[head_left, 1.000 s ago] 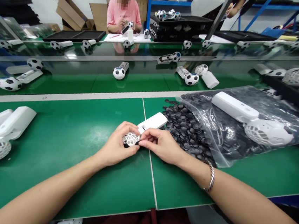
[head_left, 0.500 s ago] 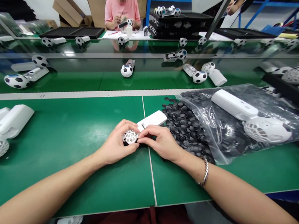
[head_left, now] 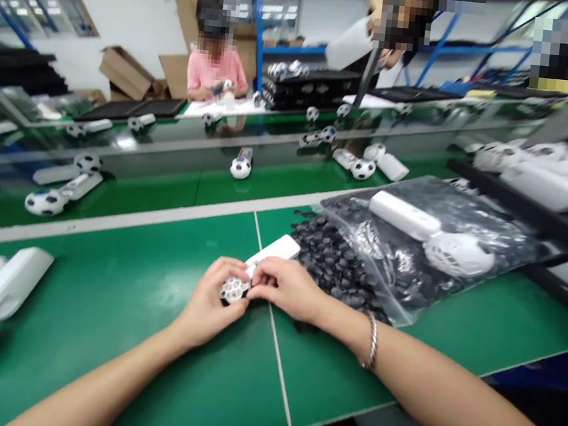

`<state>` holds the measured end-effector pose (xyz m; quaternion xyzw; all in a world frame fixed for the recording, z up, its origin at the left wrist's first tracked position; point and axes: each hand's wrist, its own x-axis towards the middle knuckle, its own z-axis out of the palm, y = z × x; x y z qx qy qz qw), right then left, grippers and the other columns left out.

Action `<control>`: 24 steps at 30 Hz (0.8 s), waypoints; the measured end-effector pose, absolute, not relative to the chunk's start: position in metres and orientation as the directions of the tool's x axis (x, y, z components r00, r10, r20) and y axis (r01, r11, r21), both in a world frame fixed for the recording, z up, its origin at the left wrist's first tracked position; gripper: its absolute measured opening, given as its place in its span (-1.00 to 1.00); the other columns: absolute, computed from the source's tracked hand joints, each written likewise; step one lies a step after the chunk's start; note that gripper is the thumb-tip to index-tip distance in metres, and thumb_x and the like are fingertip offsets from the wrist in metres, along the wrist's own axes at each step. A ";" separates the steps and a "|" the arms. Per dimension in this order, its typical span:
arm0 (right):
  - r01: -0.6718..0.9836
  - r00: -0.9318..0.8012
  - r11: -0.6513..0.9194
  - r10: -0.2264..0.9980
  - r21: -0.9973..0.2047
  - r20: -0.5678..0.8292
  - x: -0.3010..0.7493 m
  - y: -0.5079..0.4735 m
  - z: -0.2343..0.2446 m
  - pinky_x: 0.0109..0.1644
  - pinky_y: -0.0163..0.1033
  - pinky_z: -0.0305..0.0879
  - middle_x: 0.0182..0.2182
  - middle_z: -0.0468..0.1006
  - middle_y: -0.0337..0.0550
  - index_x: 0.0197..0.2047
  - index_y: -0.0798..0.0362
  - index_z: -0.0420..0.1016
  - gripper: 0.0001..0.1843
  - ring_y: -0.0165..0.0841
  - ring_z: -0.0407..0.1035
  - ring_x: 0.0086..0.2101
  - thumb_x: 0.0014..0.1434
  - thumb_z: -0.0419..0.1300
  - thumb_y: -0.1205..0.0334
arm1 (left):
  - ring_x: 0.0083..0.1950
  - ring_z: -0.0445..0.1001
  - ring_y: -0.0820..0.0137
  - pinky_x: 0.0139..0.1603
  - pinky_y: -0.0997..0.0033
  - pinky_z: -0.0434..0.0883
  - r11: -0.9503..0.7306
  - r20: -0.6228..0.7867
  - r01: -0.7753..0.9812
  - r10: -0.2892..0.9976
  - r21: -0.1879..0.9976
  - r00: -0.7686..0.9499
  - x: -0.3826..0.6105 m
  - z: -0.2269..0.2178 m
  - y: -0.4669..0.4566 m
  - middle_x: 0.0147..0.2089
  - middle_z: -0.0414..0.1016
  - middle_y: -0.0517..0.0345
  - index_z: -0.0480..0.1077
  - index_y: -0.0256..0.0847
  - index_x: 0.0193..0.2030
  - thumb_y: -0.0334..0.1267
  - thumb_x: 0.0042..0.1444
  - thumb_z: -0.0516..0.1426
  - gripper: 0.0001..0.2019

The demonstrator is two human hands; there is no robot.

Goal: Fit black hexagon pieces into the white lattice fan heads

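A white handheld fan (head_left: 280, 247) with a football-patterned grille head lies on the green table, its handle pointing away to the right. My left hand (head_left: 207, 309) is wrapped around the head, thumb and fingers on its rim. Pinched at the head's right edge is my right hand (head_left: 289, 290); whatever its fingertips hold, if anything, is hidden. Black patches show on the head beside the white lattice. Just right of the handle is a heap of small black plastic pieces (head_left: 332, 258), spilling from a clear plastic bag (head_left: 401, 251).
On the bag lies another white fan (head_left: 404, 214); more white fans (head_left: 10, 284) sit at the left. Football-patterned fans (head_left: 241, 167) are spread along the green conveyor (head_left: 165, 191). A black tray (head_left: 538, 227) with fans stands right. Across the line, a person in pink (head_left: 217, 76) handles a part.
My view has tilted upward and shifted, so the table sits lower in the picture. Both hands stay on the fan head, with only slight finger movement at its right edge.
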<state>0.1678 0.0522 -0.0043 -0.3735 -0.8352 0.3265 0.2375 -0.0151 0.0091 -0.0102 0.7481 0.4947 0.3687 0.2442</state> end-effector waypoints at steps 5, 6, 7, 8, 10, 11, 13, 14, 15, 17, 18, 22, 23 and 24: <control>0.919 -0.345 0.348 0.937 -0.186 0.049 0.208 0.069 0.020 -0.20 -0.17 0.30 -0.16 0.41 0.03 -0.14 0.09 0.42 -0.60 -0.15 0.32 -0.14 -0.05 0.30 0.11 | 0.00 0.34 0.24 0.06 0.23 0.27 -0.291 0.404 0.780 0.913 0.553 0.054 -0.074 -0.003 0.090 -0.09 0.34 0.06 0.29 -0.16 -0.21 -0.20 -0.04 0.10 -0.78; 0.951 -0.287 0.288 0.958 -0.111 0.029 0.215 0.072 0.022 -0.20 -0.14 0.31 -0.15 0.41 0.07 -0.13 0.11 0.43 -0.60 -0.10 0.31 -0.12 -0.04 0.29 0.12 | 0.01 0.33 0.22 0.07 0.24 0.27 -0.191 0.398 0.848 0.917 0.495 -0.026 -0.086 -0.001 0.112 -0.08 0.33 0.05 0.30 -0.17 -0.19 -0.17 -0.04 0.09 -0.75; 0.963 -0.260 0.260 0.966 -0.067 0.005 0.219 0.075 0.022 -0.21 -0.13 0.31 -0.14 0.41 0.09 -0.12 0.11 0.44 -0.61 -0.07 0.32 -0.12 -0.02 0.28 0.13 | 0.02 0.32 0.20 0.07 0.25 0.27 -0.073 0.381 0.895 0.918 0.439 -0.112 -0.097 0.000 0.134 -0.05 0.32 0.04 0.30 -0.18 -0.16 -0.16 -0.04 0.07 -0.72; 0.964 -0.262 0.261 0.965 -0.049 -0.019 0.221 0.077 0.021 -0.22 -0.12 0.32 -0.15 0.42 0.09 -0.13 0.11 0.45 -0.65 -0.08 0.33 -0.14 0.01 0.26 0.15 | 0.02 0.31 0.15 0.06 0.20 0.26 -0.018 0.375 0.909 0.914 0.416 -0.153 -0.106 0.001 0.155 -0.05 0.30 -0.03 0.31 -0.23 -0.14 -0.15 -0.04 0.06 -0.69; 0.953 -0.301 0.298 0.953 -0.055 -0.040 0.222 0.081 0.018 -0.23 -0.12 0.32 -0.20 0.46 0.04 -0.16 0.10 0.47 -0.77 -0.11 0.37 -0.18 0.08 0.19 0.24 | 0.04 0.28 0.02 0.06 0.10 0.24 0.043 0.356 0.927 0.916 0.373 -0.186 -0.114 0.004 0.189 -0.07 0.30 -0.17 0.33 -0.33 -0.14 -0.18 -0.05 0.06 -0.66; 0.947 -0.319 0.316 0.947 -0.066 -0.041 0.221 0.082 0.016 -0.24 -0.13 0.32 -0.23 0.47 0.02 -0.19 0.10 0.47 -0.81 -0.13 0.38 -0.20 0.10 0.15 0.31 | 0.06 0.25 -0.06 0.06 0.02 0.22 0.051 0.351 0.933 0.918 0.356 -0.184 -0.113 0.005 0.203 -0.07 0.29 -0.24 0.33 -0.39 -0.14 -0.20 -0.06 0.06 -0.64; 0.939 -0.339 0.335 0.940 -0.082 -0.040 0.217 0.083 0.013 -0.25 -0.13 0.30 -0.28 0.49 -0.01 -0.25 0.10 0.48 -0.82 -0.15 0.39 -0.23 0.10 0.09 0.40 | 0.15 0.11 -0.19 0.10 -0.12 0.11 0.039 0.354 0.950 0.923 0.308 -0.153 -0.100 0.009 0.228 0.02 0.23 -0.32 0.31 -0.42 -0.06 -0.20 -0.08 0.08 -0.56; 0.935 -0.347 0.343 0.937 -0.090 -0.034 0.216 0.083 0.013 -0.25 -0.13 0.30 -0.29 0.49 -0.01 -0.27 0.11 0.49 -0.82 -0.15 0.39 -0.24 0.09 0.08 0.42 | 0.19 0.02 -0.20 0.13 -0.14 0.03 0.008 0.360 0.959 0.926 0.284 -0.114 -0.090 0.011 0.239 0.10 0.17 -0.31 0.27 -0.38 0.02 -0.19 -0.09 0.10 -0.50; 0.930 -0.359 0.355 0.933 -0.098 -0.023 0.215 0.084 0.012 -0.25 -0.12 0.29 -0.29 0.49 0.00 -0.28 0.12 0.49 -0.82 -0.15 0.39 -0.24 0.08 0.08 0.43 | 0.23 -0.05 -0.17 0.18 -0.12 -0.03 -0.040 0.360 0.964 0.931 0.262 -0.059 -0.076 0.013 0.251 0.17 0.10 -0.26 0.21 -0.31 0.09 -0.18 -0.10 0.12 -0.43; 0.922 -0.373 0.370 0.928 -0.113 -0.001 0.214 0.084 0.013 -0.22 -0.11 0.27 -0.30 0.48 0.02 -0.29 0.13 0.48 -0.81 -0.15 0.38 -0.23 0.08 0.06 0.44 | 0.28 -0.10 -0.05 0.23 0.01 -0.07 -0.149 0.334 0.959 0.940 0.240 0.063 -0.046 0.014 0.275 0.25 0.01 -0.12 0.11 -0.14 0.19 -0.14 -0.11 0.17 -0.33; 0.920 -0.376 0.374 0.927 -0.118 0.001 0.214 0.085 0.012 -0.21 -0.10 0.27 -0.30 0.48 0.02 -0.29 0.13 0.48 -0.79 -0.16 0.38 -0.23 0.07 0.05 0.46 | 0.28 -0.09 -0.01 0.23 0.06 -0.04 -0.187 0.310 0.952 0.945 0.244 0.106 -0.030 0.012 0.287 0.25 0.01 -0.10 0.08 -0.11 0.21 -0.13 -0.12 0.18 -0.30; 0.916 -0.393 0.388 0.919 -0.100 -0.034 0.215 0.088 0.008 -0.23 -0.14 0.28 -0.29 0.48 0.02 -0.26 0.17 0.46 -0.75 -0.19 0.39 -0.26 -0.01 0.06 0.52 | 0.20 0.08 -0.04 0.11 0.04 0.15 -0.203 0.223 0.929 0.965 0.310 0.137 0.024 -0.004 0.322 0.22 0.03 -0.18 0.14 -0.17 0.17 -0.11 -0.10 0.21 -0.34; 0.912 -0.404 0.399 0.914 -0.095 -0.039 0.216 0.088 0.007 -0.24 -0.16 0.28 -0.29 0.47 0.03 -0.26 0.17 0.45 -0.75 -0.20 0.39 -0.27 -0.04 0.08 0.53 | 0.17 0.13 -0.01 0.08 0.03 0.18 -0.197 0.218 0.924 0.967 0.328 0.129 0.033 -0.007 0.326 0.22 0.03 -0.17 0.17 -0.19 0.15 -0.13 -0.06 0.19 -0.40; 0.909 -0.412 0.407 0.911 -0.090 -0.033 0.216 0.089 0.007 -0.26 -0.18 0.28 -0.28 0.47 0.03 -0.26 0.18 0.45 -0.74 -0.21 0.39 -0.27 -0.06 0.10 0.53 | 0.14 0.17 0.03 0.07 0.02 0.20 -0.192 0.220 0.919 0.968 0.345 0.119 0.040 -0.009 0.327 0.20 0.05 -0.15 0.20 -0.20 0.12 -0.15 -0.03 0.17 -0.46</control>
